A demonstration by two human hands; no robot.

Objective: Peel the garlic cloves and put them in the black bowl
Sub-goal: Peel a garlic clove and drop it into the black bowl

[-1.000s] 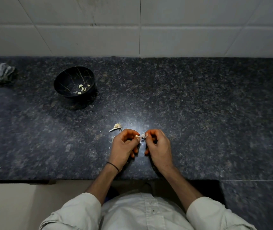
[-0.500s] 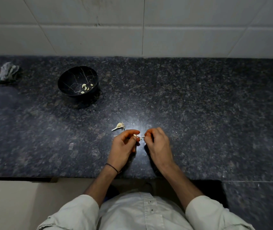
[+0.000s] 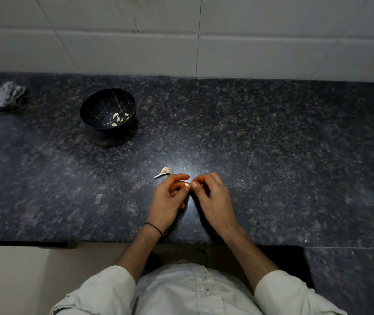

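A black bowl (image 3: 91, 110) with thin pale veining stands at the back left of the counter, and several peeled garlic cloves (image 3: 117, 118) lie in it. My left hand (image 3: 169, 198) pinches a small pale garlic clove (image 3: 187, 184) at its fingertips above the counter's front middle. My right hand (image 3: 214, 200) faces it with curled fingers, its thumb tip against the clove's other end. A garlic stem piece with papery skin (image 3: 164, 172) lies on the counter just beyond my left hand.
A crumpled cloth (image 3: 3, 96) lies at the far left by the white tiled wall (image 3: 204, 37). The dark speckled granite counter (image 3: 272, 144) stretches wide to the right. Its front edge runs just below my wrists.
The fingertips of my two hands drew slightly apart and came back together at the clove. The view shifted a little, so the bowl sits further right in the frame.
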